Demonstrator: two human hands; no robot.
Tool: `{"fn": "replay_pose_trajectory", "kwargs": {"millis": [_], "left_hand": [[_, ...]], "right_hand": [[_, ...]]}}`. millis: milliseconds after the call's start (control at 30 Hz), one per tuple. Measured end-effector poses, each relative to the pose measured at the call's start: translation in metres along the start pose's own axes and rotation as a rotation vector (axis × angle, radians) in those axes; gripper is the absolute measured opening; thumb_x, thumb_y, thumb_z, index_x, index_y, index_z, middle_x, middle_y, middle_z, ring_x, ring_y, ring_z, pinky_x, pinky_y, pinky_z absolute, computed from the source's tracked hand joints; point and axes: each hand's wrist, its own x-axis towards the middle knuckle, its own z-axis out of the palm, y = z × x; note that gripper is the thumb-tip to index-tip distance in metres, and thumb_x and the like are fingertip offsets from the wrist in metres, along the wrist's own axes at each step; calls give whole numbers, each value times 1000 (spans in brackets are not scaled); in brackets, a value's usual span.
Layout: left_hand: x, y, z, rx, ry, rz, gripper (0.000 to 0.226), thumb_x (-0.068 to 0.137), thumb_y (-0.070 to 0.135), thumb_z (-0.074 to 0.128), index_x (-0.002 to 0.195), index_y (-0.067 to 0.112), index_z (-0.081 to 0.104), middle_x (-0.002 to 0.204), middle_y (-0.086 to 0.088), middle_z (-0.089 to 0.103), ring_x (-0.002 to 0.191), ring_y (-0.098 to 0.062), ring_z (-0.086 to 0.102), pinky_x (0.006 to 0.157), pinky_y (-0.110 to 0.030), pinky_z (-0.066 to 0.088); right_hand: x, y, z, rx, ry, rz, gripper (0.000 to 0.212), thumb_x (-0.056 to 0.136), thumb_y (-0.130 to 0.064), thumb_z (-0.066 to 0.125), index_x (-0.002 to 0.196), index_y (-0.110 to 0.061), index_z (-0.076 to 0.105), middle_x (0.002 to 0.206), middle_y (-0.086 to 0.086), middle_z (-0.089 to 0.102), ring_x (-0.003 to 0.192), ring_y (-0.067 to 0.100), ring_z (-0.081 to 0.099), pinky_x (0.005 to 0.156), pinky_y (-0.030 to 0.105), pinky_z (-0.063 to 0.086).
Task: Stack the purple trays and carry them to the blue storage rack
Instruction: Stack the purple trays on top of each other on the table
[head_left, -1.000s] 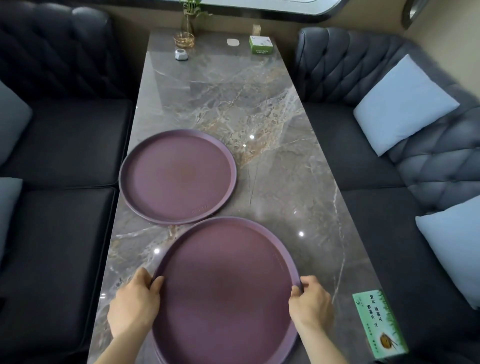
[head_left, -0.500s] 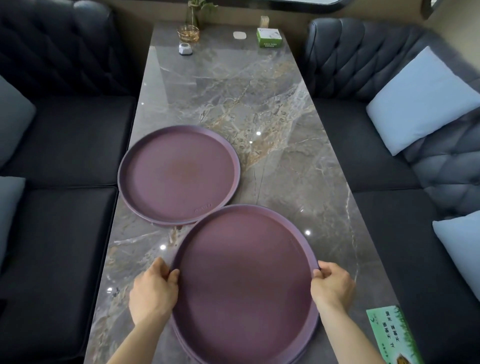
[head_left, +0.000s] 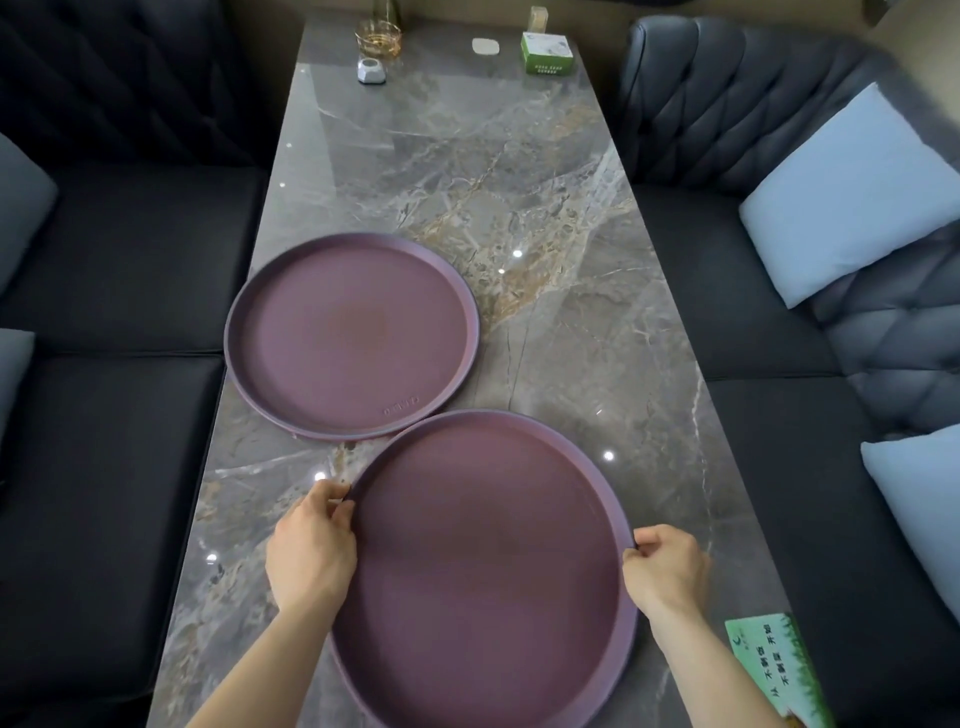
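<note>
Hands (head_left: 310, 551) (head_left: 666, 569) grip near tray (head_left: 483, 566) rims; far edge overlaps second tray (head_left: 350, 343).

Both forearms are bare to the frame's edge, and the left hand (head_left: 311, 551) and right hand (head_left: 667, 569) are ungloved.

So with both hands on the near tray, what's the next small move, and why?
Probably carry the near tray forward and left over the far tray, then lower it. The left hand and right hand each have a grip on opposite rims, and its far edge already overlaps the far tray's rim; neither tray holds anything.
</note>
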Motion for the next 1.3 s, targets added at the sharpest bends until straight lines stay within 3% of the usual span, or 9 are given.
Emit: {"fn": "replay_pose_trajectory", "kwargs": {"millis": [167,333,467,600,700,800,1033,1200,1300], "left_hand": [[7,-2,-1,20,-50,8,15,93,17,58,103,23,68,97,0,75,93,-33,65,72,-36,40],[10,-4,-4,40,-93,13,15,92,19,57,101,27,66,100,3,75,95,-32,64,73,-37,42],[15,-4,-14,26,-215,-2,15,93,25,57,105,29,63,102,7,73,93,-26,61,74,-35,41],[23,-1,-38,-75,-371,-67,18,93,43,56,102,33,67,102,6,73,95,-22,63,79,-34,44],[41,-9,-54,-201,-291,-162,27,88,52,56,98,31,70,103,2,74,98,-26,68,88,-40,52],[67,-10,-68,-363,-167,-250,36,86,54,57,110,29,65,107,3,72,92,-25,70,87,-47,56],[135,25,-74,-437,90,-310,69,86,51,59,148,27,39,144,-2,54,126,-30,54,99,-46,42],[179,47,-60,-507,70,-274,92,80,53,70,156,38,19,158,-6,36,137,-29,47,109,-46,40],[193,53,-51,-576,33,-261,100,76,54,74,155,42,14,162,-1,29,145,-25,37,116,-45,34]], "right_hand": [[-1,7,7,-33,23,-75,17,80,-2,70,92,-13,75,86,8,74,86,35,67,80,41,56],[-9,5,8,-140,81,-121,18,84,-1,65,97,-11,74,87,13,73,75,30,56,65,33,46],[-16,-1,-6,-290,-5,-141,21,89,-20,64,109,-20,72,99,9,74,90,35,67,70,35,52],[-27,-26,-25,-471,-28,-197,37,91,-43,58,124,-26,64,124,2,65,111,28,63,82,36,51],[-27,-57,-28,-356,-7,-247,40,91,-41,59,128,-27,63,126,0,67,114,27,63,82,35,49],[-12,-101,-15,-230,-89,-316,38,87,-41,64,122,-28,67,121,-1,71,114,25,63,89,34,50],[37,-213,41,-175,-299,-532,50,84,-43,66,131,-25,61,126,7,66,115,26,63,99,37,48],[60,-273,69,-102,-386,-592,78,85,-51,65,152,-23,35,158,8,34,147,24,29,118,40,26],[69,-293,81,-47,-513,-537,96,80,-58,67,157,-32,14,166,1,11,153,21,11,122,45,19]]}}
